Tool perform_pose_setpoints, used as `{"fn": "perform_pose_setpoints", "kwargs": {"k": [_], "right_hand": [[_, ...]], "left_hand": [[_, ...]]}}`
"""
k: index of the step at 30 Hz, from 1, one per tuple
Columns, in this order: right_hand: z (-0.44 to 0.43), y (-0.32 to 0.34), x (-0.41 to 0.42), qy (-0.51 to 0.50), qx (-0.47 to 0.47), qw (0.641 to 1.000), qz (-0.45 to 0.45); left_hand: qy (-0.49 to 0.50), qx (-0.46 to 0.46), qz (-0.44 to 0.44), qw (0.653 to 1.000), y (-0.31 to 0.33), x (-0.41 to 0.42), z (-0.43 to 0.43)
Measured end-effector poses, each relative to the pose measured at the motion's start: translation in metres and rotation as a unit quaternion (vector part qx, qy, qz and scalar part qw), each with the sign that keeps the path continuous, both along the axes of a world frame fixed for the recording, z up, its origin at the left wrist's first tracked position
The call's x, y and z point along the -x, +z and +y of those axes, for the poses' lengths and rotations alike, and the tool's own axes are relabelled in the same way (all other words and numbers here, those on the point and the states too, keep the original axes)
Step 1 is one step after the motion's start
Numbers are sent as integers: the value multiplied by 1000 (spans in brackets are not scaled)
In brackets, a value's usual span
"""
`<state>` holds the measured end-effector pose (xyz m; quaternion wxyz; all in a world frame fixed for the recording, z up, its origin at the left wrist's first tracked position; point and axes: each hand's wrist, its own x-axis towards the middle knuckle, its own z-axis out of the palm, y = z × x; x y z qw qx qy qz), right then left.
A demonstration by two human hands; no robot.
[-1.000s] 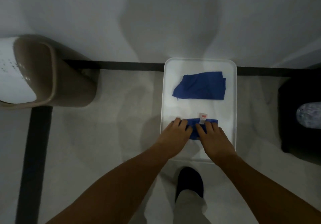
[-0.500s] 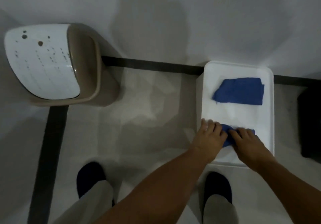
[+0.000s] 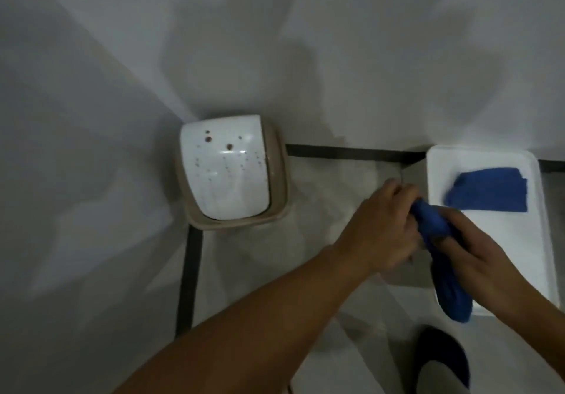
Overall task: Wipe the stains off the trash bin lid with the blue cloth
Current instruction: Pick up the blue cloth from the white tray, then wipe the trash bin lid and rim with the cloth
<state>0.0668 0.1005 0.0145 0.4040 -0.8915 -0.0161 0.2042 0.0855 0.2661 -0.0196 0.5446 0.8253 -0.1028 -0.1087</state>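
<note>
A beige trash bin stands in the room's corner, its white lid (image 3: 224, 170) speckled with brown stains. To its right, both hands hold one blue cloth (image 3: 440, 240) bunched up in the air beside a white tray (image 3: 434, 164). My left hand (image 3: 382, 225) grips the cloth's upper end; my right hand (image 3: 477, 250) holds its middle, and the loose end hangs down below. A second blue cloth (image 3: 489, 188) lies folded in the tray.
White walls meet behind the bin. Black lines (image 3: 189, 271) cross the pale floor. My dark shoe (image 3: 440, 360) stands at the lower right, just in front of the tray.
Both hands lifted the near blue cloth off the tray and carried it leftward. The view swung left, bringing the bin toward the middle.
</note>
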Motion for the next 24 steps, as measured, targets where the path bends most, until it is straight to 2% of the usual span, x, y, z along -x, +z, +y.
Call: {"fn": "perform_pose_setpoints", "kwargs": {"k": [5,8,11,15,18,21,24], "right_hand": [[120,38,-39,-26,-220,973,61],[171,40,-50,36,-224,974,23],[198,34,-54,72,-222,972,-24],[208,19,-62,49,-177,976,-115],[214,4,-70,53,-98,965,-236],[224,-13,-71,81,-8,945,-317],[232,-31,-66,102,71,931,-344]], "left_hand": [[167,42,1,985,52,-14,102],[247,36,-19,968,64,-9,150],[286,14,-23,958,71,7,188],[396,-9,-23,918,66,16,247],[450,-9,7,893,49,3,281],[456,50,62,886,25,-9,294],[411,63,107,903,-3,-10,290]]}}
